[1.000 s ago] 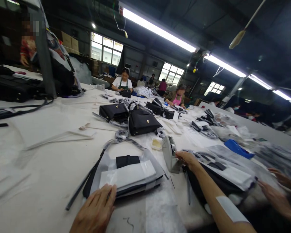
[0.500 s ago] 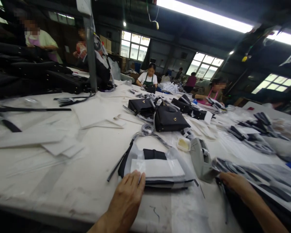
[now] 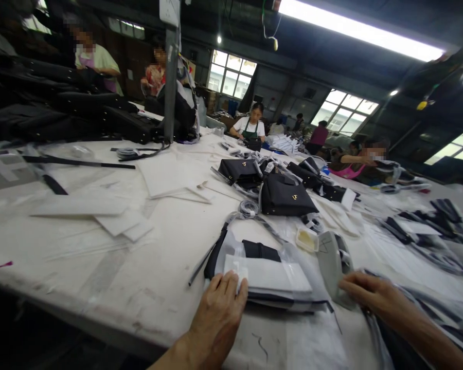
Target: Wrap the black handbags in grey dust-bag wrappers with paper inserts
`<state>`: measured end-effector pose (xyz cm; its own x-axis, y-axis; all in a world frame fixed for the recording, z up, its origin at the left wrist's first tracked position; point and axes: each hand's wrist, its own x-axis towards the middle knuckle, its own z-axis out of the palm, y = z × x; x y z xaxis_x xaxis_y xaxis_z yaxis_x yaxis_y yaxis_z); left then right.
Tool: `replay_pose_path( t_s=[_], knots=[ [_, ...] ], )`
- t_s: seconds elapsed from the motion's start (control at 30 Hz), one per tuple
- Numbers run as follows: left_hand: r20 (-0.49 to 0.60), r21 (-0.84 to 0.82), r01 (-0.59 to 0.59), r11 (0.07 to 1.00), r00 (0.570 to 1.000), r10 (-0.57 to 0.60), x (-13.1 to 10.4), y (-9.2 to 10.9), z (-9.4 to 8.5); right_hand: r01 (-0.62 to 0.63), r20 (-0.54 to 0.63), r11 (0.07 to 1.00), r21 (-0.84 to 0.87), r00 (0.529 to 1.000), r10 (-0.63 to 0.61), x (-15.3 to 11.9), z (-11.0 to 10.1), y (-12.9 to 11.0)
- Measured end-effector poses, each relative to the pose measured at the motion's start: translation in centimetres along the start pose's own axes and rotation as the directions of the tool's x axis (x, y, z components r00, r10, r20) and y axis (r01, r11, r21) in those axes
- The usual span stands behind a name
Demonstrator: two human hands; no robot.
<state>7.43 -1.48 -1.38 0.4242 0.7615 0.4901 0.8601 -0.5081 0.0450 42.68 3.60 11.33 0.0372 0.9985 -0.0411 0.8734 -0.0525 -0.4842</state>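
My left hand (image 3: 221, 308) lies with its fingers stretched over the near left part of a white padded sheet (image 3: 270, 275). The sheet rests on a black bag (image 3: 215, 257) that is partly wrapped in translucent film, with a wrapped strap (image 3: 268, 226) looped behind it. To the right, my right hand (image 3: 370, 293) is at the near end of a grey tape dispenser (image 3: 331, 264). Its fingers are drawn together there; what they hold, if anything, I cannot make out. A small tub (image 3: 307, 240) with yellowish contents stands beside the dispenser.
Black handbags (image 3: 287, 198) with gold emblems lie behind the wrapped bag. White sheets (image 3: 177, 177) are spread to the left. A metal post (image 3: 170, 87) rises near a pile of black bags (image 3: 61, 121). Co-workers (image 3: 250, 126) sit and stand farther back.
The view has swung to the left, so everything sits farther right in it. My right hand has come closer in beside the tape dispenser. My left hand stays on the white sheet.
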Motion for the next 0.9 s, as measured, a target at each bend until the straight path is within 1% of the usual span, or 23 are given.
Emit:
replay_pose_path(
  t_s=[0.03, 0.07, 0.1, 0.17, 0.23, 0.3, 0.37, 0.4, 0.47, 0.53, 0.6, 0.7, 0.77, 0.83, 0.9],
  knots=[
    [0.004, -0.001, 0.000, 1.000, 1.000, 0.000, 0.0, 0.0, -0.1, 0.054, 0.118, 0.998, 0.036, 0.991, -0.057, 0.4, 0.4, -2.8],
    [0.002, -0.003, 0.000, 1.000, 1.000, 0.000, 0.0, -0.1, -0.2, 0.126, 0.208, 0.990, 0.066, 0.968, -0.137, 0.8, 1.0, -5.8],
    [-0.005, -0.006, 0.000, 1.000, 1.000, 0.000, 0.0, -0.1, -0.2, 0.208, 0.298, 0.974, 0.088, 0.928, -0.225, 1.3, 1.7, -8.7],
    [-0.020, -0.015, -0.002, 1.000, 1.000, 0.001, -0.1, -0.1, -0.1, 0.341, 0.446, 0.936, 0.092, 0.826, -0.345, 2.4, 3.6, -13.9],
    [-0.040, -0.020, 0.000, 1.000, 0.999, -0.001, -0.1, -0.1, 0.0, 0.460, 0.541, 0.888, 0.009, 0.745, -0.391, 3.4, 5.8, -17.7],
    [-0.056, -0.018, 0.003, 1.000, 0.998, -0.004, -0.2, -0.1, 0.2, 0.545, 0.642, 0.832, -0.105, 0.676, -0.362, 4.6, 7.6, -20.1],
    [-0.069, -0.014, 0.006, 1.000, 0.998, -0.007, -0.1, -0.1, 0.2, 0.617, 0.736, 0.756, -0.218, 0.612, -0.288, 5.7, 9.0, -21.6],
    [-0.070, -0.014, 0.007, 1.000, 0.997, -0.008, -0.1, -0.1, 0.2, 0.655, 0.768, 0.706, -0.269, 0.589, -0.253, 6.3, 9.6, -22.1],
    [-0.078, -0.023, 0.011, 1.000, 0.997, -0.013, 0.0, -0.2, 0.0, 0.731, 0.803, 0.588, -0.347, 0.555, -0.217, 7.4, 10.6, -22.8],
    [-0.080, -0.038, 0.012, 0.999, 0.997, -0.015, 0.0, -0.2, 0.0, 0.789, 0.826, 0.483, -0.379, 0.524, -0.207, 8.2, 11.6, -23.2],
    [-0.070, -0.053, 0.011, 0.999, 0.997, -0.015, -0.1, -0.3, 0.0, 0.845, 0.858, 0.388, -0.369, 0.470, -0.208, 8.8, 12.7, -23.4],
    [-0.042, -0.068, 0.012, 0.998, 0.999, -0.015, -0.2, -0.3, 0.4, 0.927, 0.894, 0.184, -0.326, 0.366, -0.259, 9.2, 14.2, -23.6],
    [-0.046, -0.069, 0.015, 0.998, 0.999, -0.018, -0.2, -0.3, 0.7, 0.951, 0.902, 0.055, -0.303, 0.305, -0.305, 9.1, 14.9, -23.5],
    [-0.050, -0.066, 0.013, 0.998, 0.999, -0.016, -0.2, -0.3, 0.9, 0.957, 0.894, -0.013, -0.290, 0.266, -0.360, 9.0, 15.2, -23.2],
    [-0.033, -0.065, 0.012, 0.998, 0.999, -0.014, -0.1, -0.3, 0.7, 0.956, 0.875, -0.040, -0.292, 0.250, -0.415, 9.0, 15.2, -22.9]
  ],
)
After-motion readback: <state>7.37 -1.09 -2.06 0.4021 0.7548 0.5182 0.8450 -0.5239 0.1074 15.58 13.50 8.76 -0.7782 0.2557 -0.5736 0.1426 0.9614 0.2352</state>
